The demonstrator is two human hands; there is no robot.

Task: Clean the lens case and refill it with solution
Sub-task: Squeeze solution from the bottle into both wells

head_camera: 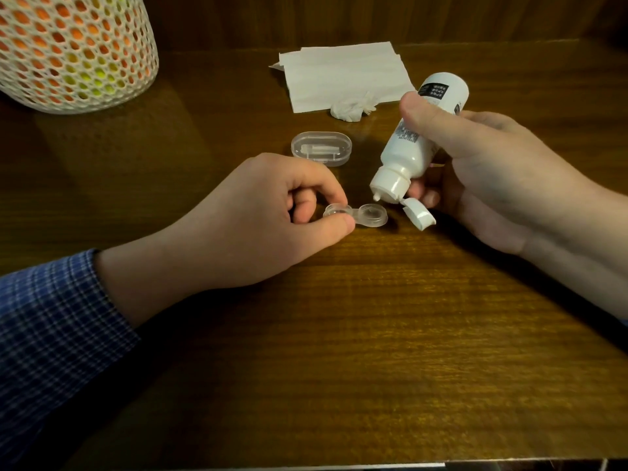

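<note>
The clear lens case [356,215] lies on the wooden table [373,334], both wells uncovered. The left hand [265,219] pinches its left well between thumb and forefinger. The right hand [482,171] grips the white bottle [418,141], tilted nozzle-down, tip just above and beside the right well; its flip cap [419,214] hangs open. Behind the case lies a clear oval lid [321,148]. Farther back: a tissue wad [351,108], flat tissues [343,76]. A mesh basket [74,49] stands at far left.
</note>
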